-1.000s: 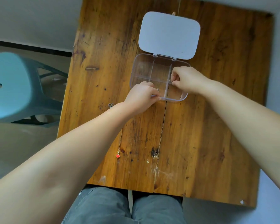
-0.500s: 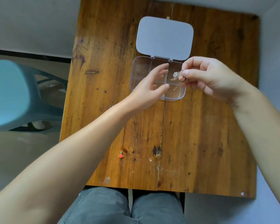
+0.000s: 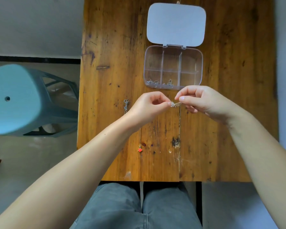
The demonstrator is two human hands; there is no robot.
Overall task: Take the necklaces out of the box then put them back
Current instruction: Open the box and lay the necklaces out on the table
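A clear plastic box with several compartments lies open on the wooden table, its white lid folded back. Two small silver necklaces rest in its near-left compartments. Just in front of the box, my left hand and my right hand pinch a bunched silver necklace between their fingertips, above the table. A gold chain with a red pendant lies on the table under my left wrist. A silver necklace lies to its left.
A light blue plastic stool stands on the floor left of the table. My knees in grey trousers sit below the table's near edge. The wall runs close along the table's right side.
Both hands came back from the box toward me. The right hand lifted a necklace out of the box, and the left hand now pinches it too.
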